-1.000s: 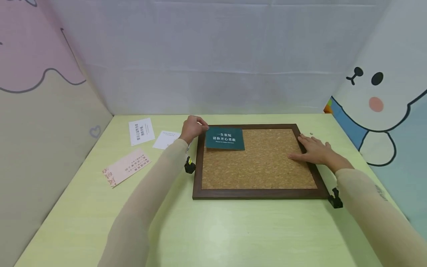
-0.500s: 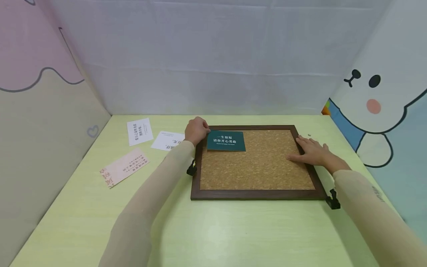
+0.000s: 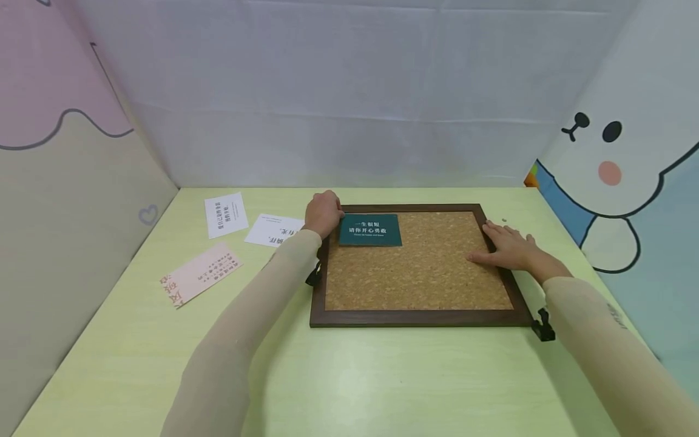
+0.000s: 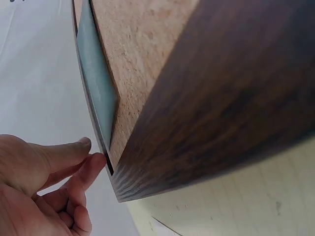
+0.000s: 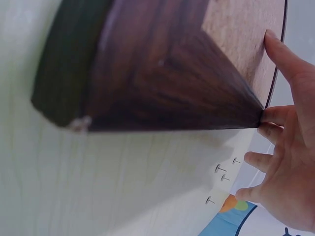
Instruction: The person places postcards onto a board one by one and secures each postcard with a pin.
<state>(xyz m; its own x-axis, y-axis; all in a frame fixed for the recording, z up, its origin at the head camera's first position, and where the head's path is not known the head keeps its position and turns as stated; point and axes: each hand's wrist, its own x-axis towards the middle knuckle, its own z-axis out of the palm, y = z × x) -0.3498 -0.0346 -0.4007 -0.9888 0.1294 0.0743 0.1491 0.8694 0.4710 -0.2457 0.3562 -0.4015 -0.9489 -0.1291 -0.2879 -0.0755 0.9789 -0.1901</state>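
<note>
A dark green card (image 3: 370, 230) with white printed characters lies at the upper left of a cork board (image 3: 420, 273) in a brown wooden frame (image 3: 420, 318). My left hand (image 3: 323, 213) is at the card's upper left corner, thumb and index finger pinching there. From the left wrist view, the curled fingers (image 4: 93, 167) meet the far edge of the frame, and the card (image 4: 97, 78) stands slightly off the cork along one side. Spread over the frame's right side is my right hand (image 3: 510, 246), its thumb (image 5: 283, 51) on the cork and its other fingers along the edge.
Left of the board lie two white cards (image 3: 226, 215) (image 3: 273, 230) and a pink card (image 3: 201, 275) on the pale table (image 3: 393, 382). Several thumbtacks (image 5: 219, 168) lie beyond the frame's right side. Walls enclose the table at the back and sides.
The card has come down flatter onto the cork, its lower edge closer to the board. My left hand has shifted slightly right and turned at the corner. The right hand stays on the frame.
</note>
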